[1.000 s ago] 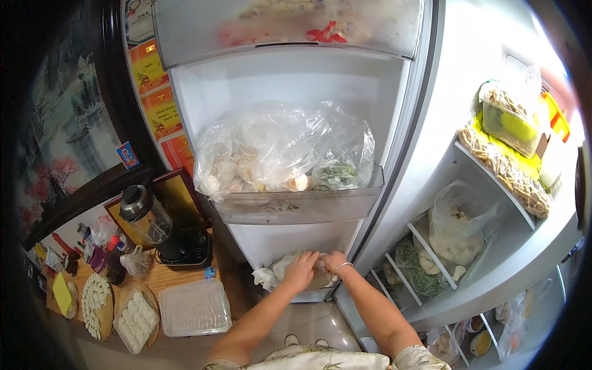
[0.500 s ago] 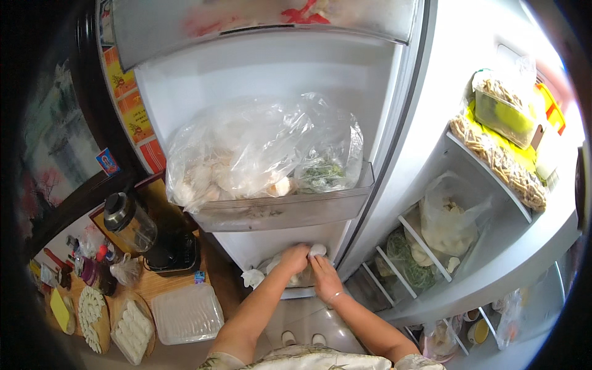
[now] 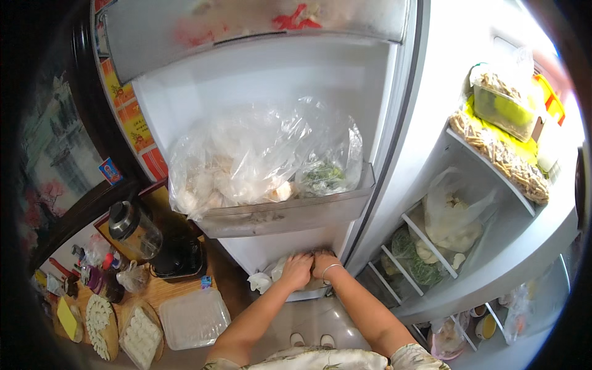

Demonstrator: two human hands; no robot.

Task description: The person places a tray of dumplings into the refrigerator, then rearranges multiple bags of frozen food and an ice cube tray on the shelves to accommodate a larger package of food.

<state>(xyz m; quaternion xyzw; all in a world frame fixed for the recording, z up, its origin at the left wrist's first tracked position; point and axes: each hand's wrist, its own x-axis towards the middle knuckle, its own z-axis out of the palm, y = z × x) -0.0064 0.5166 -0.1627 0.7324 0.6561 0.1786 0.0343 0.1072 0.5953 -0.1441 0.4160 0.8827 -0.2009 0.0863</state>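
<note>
Both my hands reach into the lower door bin (image 3: pixel 306 295) of an open refrigerator. My left hand (image 3: pixel 297 271) is bent over the clear plastic bags (image 3: pixel 275 269) there, its fingers curled down. Right beside it, my right hand (image 3: pixel 324 265), with a bracelet at the wrist, also has its fingers curled down into the bin. What the fingertips grip is hidden behind the hands. White crumpled plastic (image 3: pixel 259 282) sticks out at the bin's left end. Above the hands, the upper door bin (image 3: pixel 290 214) holds a large clear bag (image 3: pixel 237 154) of pale food and a smaller bag of greens (image 3: pixel 324 176).
On the left, a wooden table (image 3: pixel 213 262) carries a blender (image 3: pixel 145 237), a clear plastic tray (image 3: pixel 194 317) and boards of white dough pieces (image 3: pixel 140 333). To the right, refrigerator shelves hold bagged greens (image 3: pixel 413 256), a white bag (image 3: pixel 453 222) and a lidded box (image 3: pixel 505 111).
My right hand has moved deeper into the bin, and its fingers have curled down. A small white object beside it is no longer visible. My left hand has turned flatter over the bags.
</note>
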